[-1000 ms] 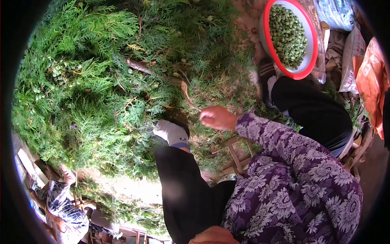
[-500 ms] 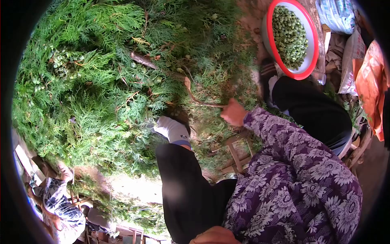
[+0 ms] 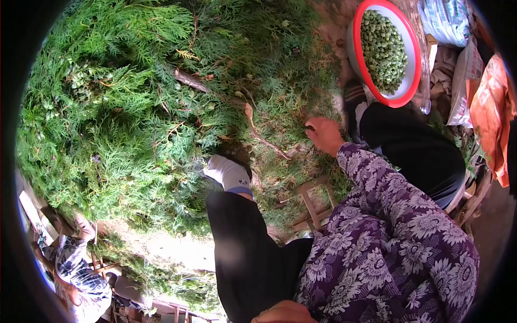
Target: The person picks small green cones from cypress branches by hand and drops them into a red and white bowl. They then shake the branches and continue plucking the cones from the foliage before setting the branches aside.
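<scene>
My right hand (image 3: pixel 325 133), at the end of a purple floral sleeve, hovers over green conifer sprigs (image 3: pixel 269 183) between my legs. Its fingers are curled together, and a small dark spot shows at the fingertips, too small to name. A bare curved stick (image 3: pixel 264 140) lies on the greenery to the left of this hand, apart from it. At the bottom edge, part of my left hand (image 3: pixel 285 312) shows by my thigh; its fingers are out of sight.
A red-rimmed basin (image 3: pixel 357 54) of small green cones stands at upper right, by sacks and an orange bag (image 3: pixel 493 118). A thick heap of conifer branches (image 3: pixel 118 118) covers the left. A wooden frame (image 3: pixel 312 207) lies near my lap. Another person (image 3: pixel 81 274) sits at lower left.
My right hand has let go of the stick and moved up and to the right. The stick's near end has dropped lower onto the sprigs. My left hand has hardly moved.
</scene>
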